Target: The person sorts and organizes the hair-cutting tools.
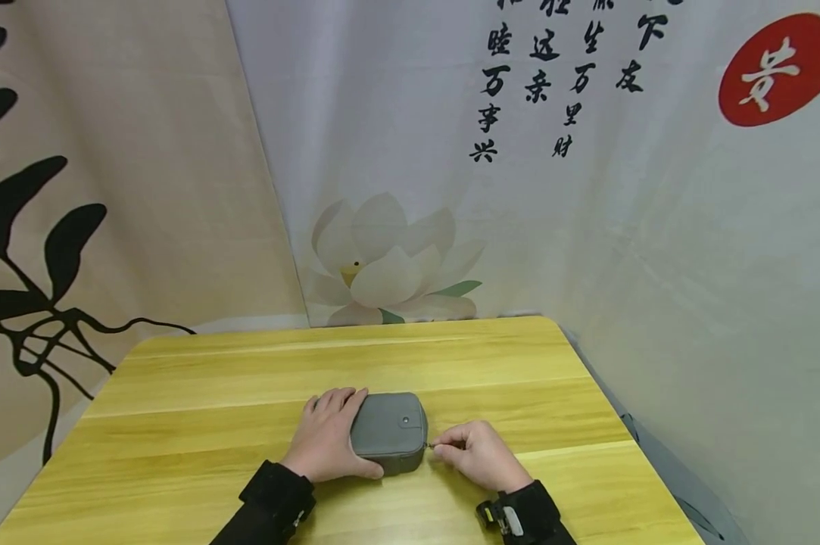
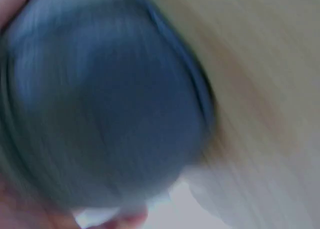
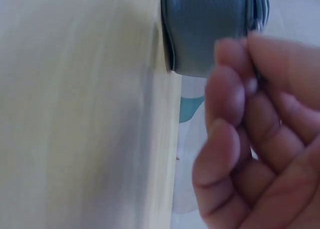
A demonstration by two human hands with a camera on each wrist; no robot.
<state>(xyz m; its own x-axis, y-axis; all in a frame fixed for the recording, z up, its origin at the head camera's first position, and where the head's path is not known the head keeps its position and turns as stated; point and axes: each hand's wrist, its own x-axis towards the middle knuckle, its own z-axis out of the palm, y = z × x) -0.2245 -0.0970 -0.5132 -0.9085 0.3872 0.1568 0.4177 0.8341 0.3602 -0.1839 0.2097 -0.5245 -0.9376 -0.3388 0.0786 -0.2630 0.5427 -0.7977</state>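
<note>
A small grey zippered case (image 1: 385, 425) with a snap tab on its top lies on the table. My left hand (image 1: 329, 445) grips its left end, thumb along the near side and fingers at the far edge. At the case's right near corner, my right hand (image 1: 481, 456) pinches the small zipper pull (image 1: 431, 445) between thumb and forefinger. In the right wrist view the pinching fingertips (image 3: 232, 56) cover most of the pull, beside the end of the case (image 3: 207, 34). The left wrist view is blurred and mostly filled by the case (image 2: 110, 104).
The yellow wood-grain table (image 1: 246, 378) extends around both hands, with rounded far corners. Behind it hangs a pale cloth backdrop (image 1: 396, 136) printed with a lotus, dark leaves, writing and a red oval. Black bands with wrist devices (image 1: 501, 518) sit at both cuffs.
</note>
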